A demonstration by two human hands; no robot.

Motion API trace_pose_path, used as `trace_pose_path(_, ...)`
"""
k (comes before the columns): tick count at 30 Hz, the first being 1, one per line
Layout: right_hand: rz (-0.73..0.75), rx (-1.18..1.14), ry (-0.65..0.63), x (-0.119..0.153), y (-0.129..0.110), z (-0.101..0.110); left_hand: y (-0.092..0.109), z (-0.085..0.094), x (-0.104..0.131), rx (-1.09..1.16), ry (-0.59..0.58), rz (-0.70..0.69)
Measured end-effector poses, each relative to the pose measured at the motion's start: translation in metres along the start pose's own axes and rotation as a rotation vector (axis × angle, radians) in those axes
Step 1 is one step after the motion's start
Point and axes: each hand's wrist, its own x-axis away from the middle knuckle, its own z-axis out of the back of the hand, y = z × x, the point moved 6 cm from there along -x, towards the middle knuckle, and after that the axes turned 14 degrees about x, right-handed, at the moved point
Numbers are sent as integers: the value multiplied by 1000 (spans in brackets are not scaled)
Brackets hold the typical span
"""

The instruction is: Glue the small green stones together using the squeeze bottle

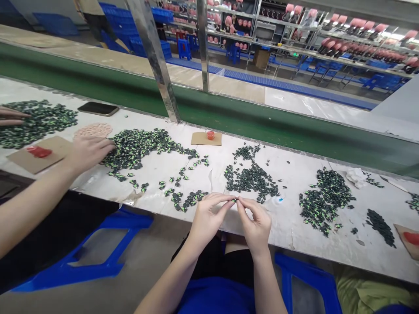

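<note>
Pinching one small dark-and-green part (235, 199) between both sets of fingertips: left hand (207, 220) and right hand (257, 222) meet thumb-and-finger at the front edge of the worktable (286, 226). Both grips closed on it, neither hand flat or free. Part is mostly covered by fingers, so can't tell its long axis or who carries more of it.

Key relation: part sits right in the gap between the hands, equally near to both. Pile of plain dark pieces (250, 179) is just past the fingertips, ahead and slightly right, pieces slim and pointing every which way; right hand is a bit nearer. Cluster of green-marked pieces (190, 199) is just beside the left hand, on its outer side, with a loose trail running up-left to a big green-marked heap (140, 146).

Near the right hand: small blue-tipped item (279, 199), too small to identify. Straight ahead, past the plain pile and left of it: red pot (211, 135) on a cardboard piece (197, 138).

Further right: another green-marked mound (327, 196), crumpled white tissue (356, 178) beside it, then a narrow dark heap (380, 226) lying on a slant.

Further left: a co-worker's hand (90, 152) at the big heap's edge, blurred, can't tell if it's holding anything. Pale pink pile (93, 130) just behind it, dark phone-like slab (98, 108) beyond. Behind the table: green strip (229, 117), metal post (157, 65).
</note>
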Motion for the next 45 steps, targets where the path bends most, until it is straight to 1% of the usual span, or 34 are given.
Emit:
trace_pose_path(2, 130, 69, 38, 1, -7, 4, 0, -1, 0, 69, -7, 70)
trace_pose_path(4, 219, 98, 65, 3, -12, 7, 2, -2, 0, 99, -21, 109)
trace_pose_path(5, 238, 100, 70, 3, -13, 8, 3, -3, 0, 98, -32, 116)
trace_pose_path(7, 230, 87, 53, 3, -11, 11, 6, -4, 0, 75, -61, 115)
trace_pose_path(10, 192, 51, -36, -1, -7, 14, 11, -5, 0, -2, -123, 61)
trace_pose_path(13, 191, 59, -163, -6, -9, 19, 17, -8, 0, -79, -227, -30)
trace_pose_path(16, 194, 95, -277, -10, -13, 23, 22, -11, 0, -154, -334, -91)
trace_pose_path(19, 201, 114, -344, -12, -15, 24, 24, -12, 0, -239, -400, -124)
trace_pose_path(24, 166, 79, -371, -10, -11, 21, 26, -15, 0, -347, -404, -160)
trace_pose_path(28, 144, 7, -364, -8, -8, 16, 26, -16, 2, -377, -350, -198)
trace_pose_path(31, 108, -45, -343, -6, -2, 12, 27, -17, 4, -385, -312, -266)
trace_pose_path(35, 64, -67, -323, -2, 5, 6, 27, -19, 7, -432, -324, -358)
trace_pose_path(39, 34, -67, -324, 3, 11, 2, 22, -18, 11, -461, -327, -386)
trace_pose_path(42, 19, -75, -364, 7, 15, 5, 16, -21, 17, -414, -359, -383)
trace_pose_path(45, 8, -34, -433, 13, 22, 17, 5, -31, 24, -347, -482, -307)
